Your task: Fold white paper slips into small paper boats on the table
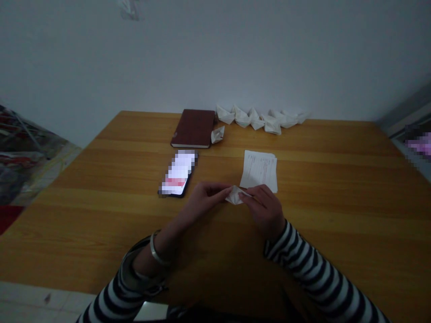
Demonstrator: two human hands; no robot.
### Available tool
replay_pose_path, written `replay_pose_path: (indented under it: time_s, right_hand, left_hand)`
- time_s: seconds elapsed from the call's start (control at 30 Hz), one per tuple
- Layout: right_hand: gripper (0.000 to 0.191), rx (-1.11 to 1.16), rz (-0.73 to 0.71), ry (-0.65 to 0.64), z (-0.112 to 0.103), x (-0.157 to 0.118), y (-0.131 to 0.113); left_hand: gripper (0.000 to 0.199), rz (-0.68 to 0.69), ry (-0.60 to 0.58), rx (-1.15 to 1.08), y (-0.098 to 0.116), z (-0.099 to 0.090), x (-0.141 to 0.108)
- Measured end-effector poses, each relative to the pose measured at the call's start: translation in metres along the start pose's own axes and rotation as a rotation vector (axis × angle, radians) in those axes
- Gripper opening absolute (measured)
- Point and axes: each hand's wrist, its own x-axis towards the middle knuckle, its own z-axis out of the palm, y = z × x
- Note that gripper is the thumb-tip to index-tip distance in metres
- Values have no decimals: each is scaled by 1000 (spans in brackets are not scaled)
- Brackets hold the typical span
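A small piece of folded white paper (235, 196) is held above the table, between my two hands. My left hand (205, 197) pinches its left side between thumb and fingers. On the right side, my right hand (266, 207) grips it, the thumb pressed on its face. Just beyond my right hand lies a stack of printed paper sheets (259, 169). Several folded white paper boats (256, 119) stand in a row at the table's back edge, and a single paper boat (217, 134) sits beside the brown book.
The wooden table (101, 179) meets the wall at its back edge. A brown book (194, 128) lies at the back, left of the paper boats. A phone (178, 174) with a lit, blurred screen rests nearer, left of my hands.
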Motion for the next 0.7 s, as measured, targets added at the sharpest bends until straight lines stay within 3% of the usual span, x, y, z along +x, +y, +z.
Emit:
replay_pose_path:
  time_s: [0.13, 0.43, 0.7]
  right_hand:
    - [18, 8, -35, 20, 1, 0, -1]
    - [17, -11, -32, -51, 1, 5, -2]
    - [18, -2, -20, -58, 1, 4, -2]
  left_hand:
    - [24, -99, -107, 36, 0, -8, 1]
    - [19, -79, -50, 114, -7, -6, 2]
    - [20, -103, -216, 68, -5, -10, 0]
